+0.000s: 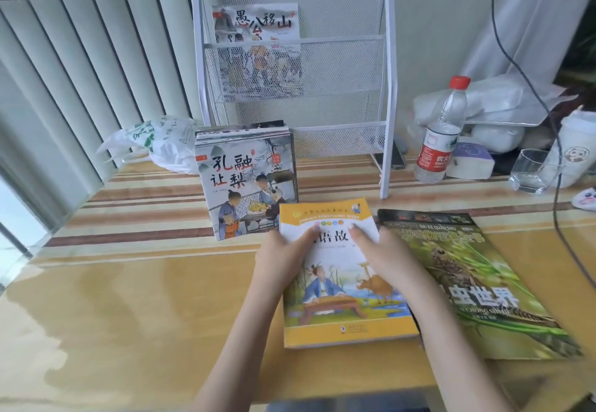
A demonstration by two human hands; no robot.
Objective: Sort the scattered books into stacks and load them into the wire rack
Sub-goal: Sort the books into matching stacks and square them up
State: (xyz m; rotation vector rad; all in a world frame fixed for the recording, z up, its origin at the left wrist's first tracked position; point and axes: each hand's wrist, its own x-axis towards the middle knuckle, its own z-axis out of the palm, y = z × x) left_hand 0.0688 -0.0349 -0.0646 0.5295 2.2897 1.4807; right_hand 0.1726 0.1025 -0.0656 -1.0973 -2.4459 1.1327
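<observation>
A yellow-bordered storybook (342, 308) lies on the table in front of me, on top of a small pile. My left hand (285, 255) grips its left edge with the thumb on the cover. My right hand (383, 250) grips its right edge, thumb also on the cover. A large green insect book (483, 286) lies flat just to the right, partly under the yellow one. A stack of thin picture books (246, 182) sits behind, near the white wire rack (388, 89). One picture book (258, 28) stands in the rack's middle pocket.
A water bottle (440, 131) with a red cap, a drinking glass (532, 171), a paper cup and white bags crowd the right back of the table. A crumpled plastic bag (158, 144) lies left of the rack. A phone (395, 157) lies at the rack's foot. A cable hangs at right.
</observation>
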